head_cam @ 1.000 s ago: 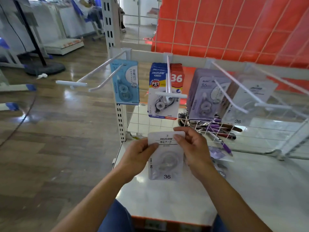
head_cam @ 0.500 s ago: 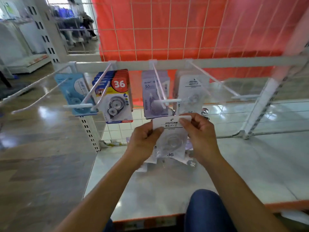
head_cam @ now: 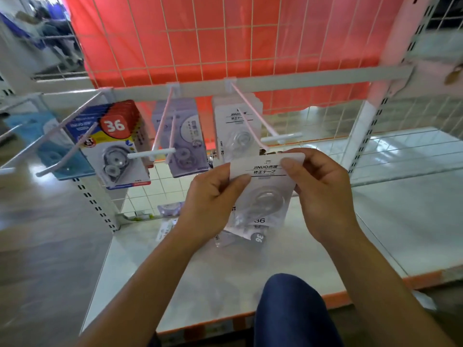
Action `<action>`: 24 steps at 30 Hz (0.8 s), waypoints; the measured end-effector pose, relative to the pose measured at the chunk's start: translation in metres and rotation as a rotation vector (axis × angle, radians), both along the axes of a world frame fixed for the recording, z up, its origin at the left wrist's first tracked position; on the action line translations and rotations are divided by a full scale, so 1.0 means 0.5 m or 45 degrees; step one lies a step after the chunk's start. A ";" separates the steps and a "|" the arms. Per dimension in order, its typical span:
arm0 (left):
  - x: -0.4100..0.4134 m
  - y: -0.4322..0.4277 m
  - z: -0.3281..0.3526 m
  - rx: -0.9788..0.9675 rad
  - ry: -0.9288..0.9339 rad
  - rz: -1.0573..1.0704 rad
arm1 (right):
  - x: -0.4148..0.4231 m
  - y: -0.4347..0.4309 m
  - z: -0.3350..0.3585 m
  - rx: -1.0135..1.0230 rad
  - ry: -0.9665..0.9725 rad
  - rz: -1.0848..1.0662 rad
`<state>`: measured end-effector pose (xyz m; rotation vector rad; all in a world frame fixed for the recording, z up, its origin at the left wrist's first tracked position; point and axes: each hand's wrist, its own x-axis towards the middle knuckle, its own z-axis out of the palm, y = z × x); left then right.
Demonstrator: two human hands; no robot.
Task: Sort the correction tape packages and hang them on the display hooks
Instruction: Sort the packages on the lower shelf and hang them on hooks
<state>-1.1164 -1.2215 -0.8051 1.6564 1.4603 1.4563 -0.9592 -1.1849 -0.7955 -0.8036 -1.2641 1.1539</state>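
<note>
while both hands hold it up over the shelf, the white correction tape package sits just below the front tip of the display hook that carries the hanging white packages; whether its hang hole has met that tip i cannot tell. the left hand pinches the card's left edge, thumb on the printed face and the other fingers curled behind it. the right hand pinches the upper right corner, thumb laid across the top of the face, fingers bent behind. the card faces the camera, tilted a little with its right corner higher, a clear blister and a "36" showing under the printed heading.

left of the white ones hang purple packages, then blue, yellow and red packages marked "36", then light blue packages at the far left, blurred. all hang from hooks on a white rail, with a wire grid and red cloth behind. loose packages lie on the shelf under the hands, partly hidden by them. a knee in blue fabric shows at the bottom edge.
</note>
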 end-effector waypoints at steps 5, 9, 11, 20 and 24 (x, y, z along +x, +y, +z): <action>0.008 0.009 0.017 0.056 0.046 -0.033 | 0.010 0.012 0.013 0.041 0.000 0.030; 0.007 0.022 0.014 0.079 0.047 -0.037 | 0.008 0.027 0.014 0.048 0.002 0.036; 0.006 0.025 0.010 0.106 0.052 -0.040 | 0.008 0.031 0.013 0.060 0.005 0.042; -0.011 0.046 0.011 0.026 0.041 0.049 | -0.010 0.070 0.006 0.075 -0.037 0.055; -0.028 0.105 -0.006 -0.026 -0.001 0.205 | -0.042 0.134 0.000 0.191 -0.283 -0.099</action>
